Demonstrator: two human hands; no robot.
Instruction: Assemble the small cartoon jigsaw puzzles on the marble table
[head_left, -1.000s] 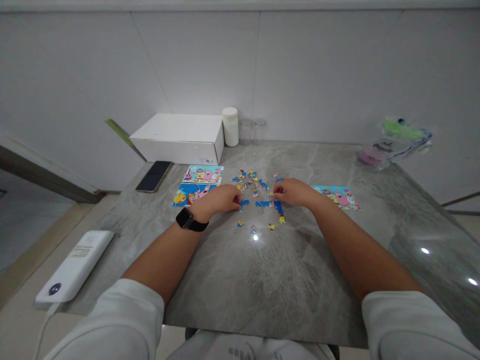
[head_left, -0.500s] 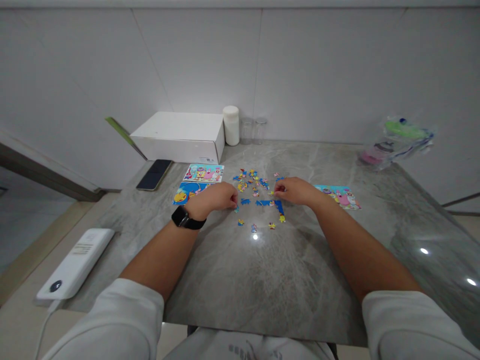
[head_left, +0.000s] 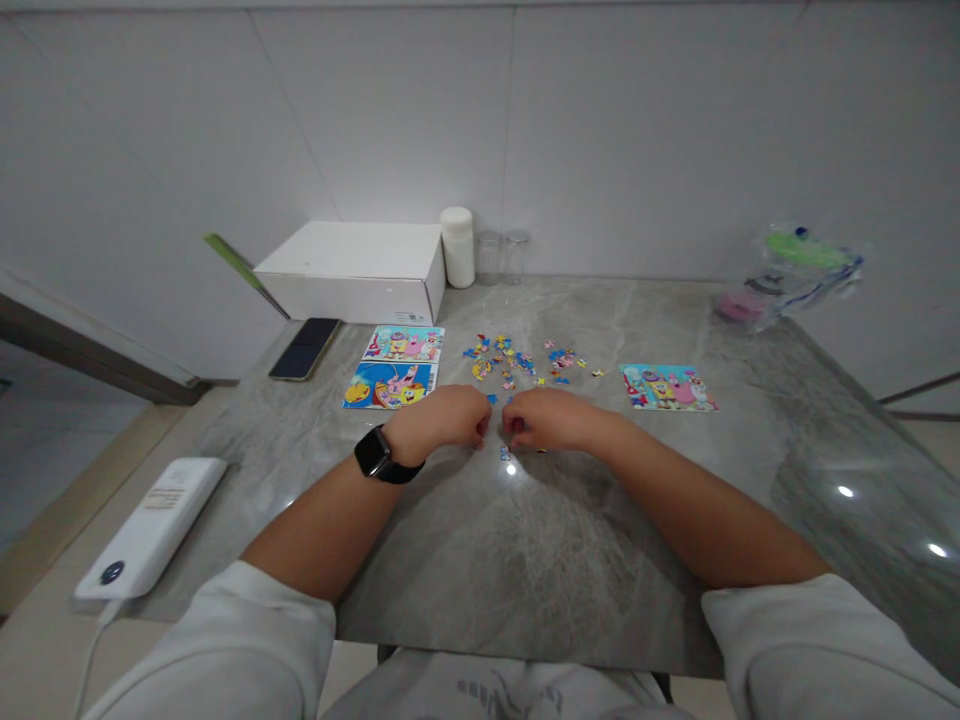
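Note:
My left hand [head_left: 456,416], with a black watch on its wrist, rests low over the table with fingers curled together. Close to its right, my right hand [head_left: 546,418] has its fingertips pinched and pointing down. Whatever either hand holds is hidden behind the fingers. A blue jigsaw piece [head_left: 492,398] lies in the gap between the hands. Just in front of my right fingertips is a single small jigsaw piece [head_left: 505,453]; another peeks out under that hand. Beyond the hands spreads a pile of loose jigsaw pieces [head_left: 501,358], with more pieces [head_left: 562,358] to its right.
Picture cards lie left [head_left: 390,385] and right [head_left: 669,388] of the pieces. Behind are a phone [head_left: 306,349], a white box [head_left: 352,270], a white bottle [head_left: 457,248] and clear glasses [head_left: 516,258]. A plastic bag [head_left: 787,280] stands far right, a white power bank [head_left: 154,525] near left.
My right hand has moved left and nearer to me, now covering the joined blue strip of pieces. My left hand has shifted slightly right and nearer to me.

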